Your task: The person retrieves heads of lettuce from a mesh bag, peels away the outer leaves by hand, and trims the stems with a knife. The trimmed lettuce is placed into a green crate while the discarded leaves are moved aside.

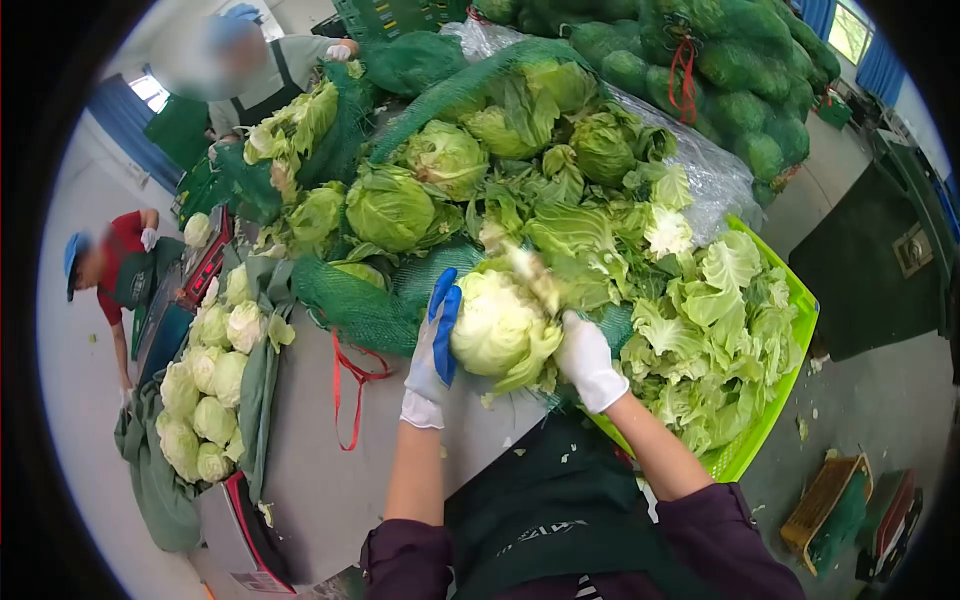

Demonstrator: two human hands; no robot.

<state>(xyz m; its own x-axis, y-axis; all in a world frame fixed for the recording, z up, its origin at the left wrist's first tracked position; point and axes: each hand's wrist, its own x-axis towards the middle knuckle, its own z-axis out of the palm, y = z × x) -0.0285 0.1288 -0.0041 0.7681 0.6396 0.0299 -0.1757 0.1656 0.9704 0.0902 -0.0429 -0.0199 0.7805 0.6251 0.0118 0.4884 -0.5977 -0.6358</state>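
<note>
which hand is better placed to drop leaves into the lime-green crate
Likely the right hand: it is nearer the lime-green crate; the left hand is on the opposite side of the cabbage.

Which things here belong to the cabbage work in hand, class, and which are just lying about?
Likely in the job:
left hand
right hand
cabbage between them
green net
loose leaves
lime crate

Seemingly just lying about:
dark bin
wooden item on the floor
plastic wrap

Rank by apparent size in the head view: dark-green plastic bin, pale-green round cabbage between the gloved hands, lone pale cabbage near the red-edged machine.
1. Dark-green bin
2. Pale-green cabbage
3. Lone pale cabbage; being farther away, its true size is unsure.
</note>
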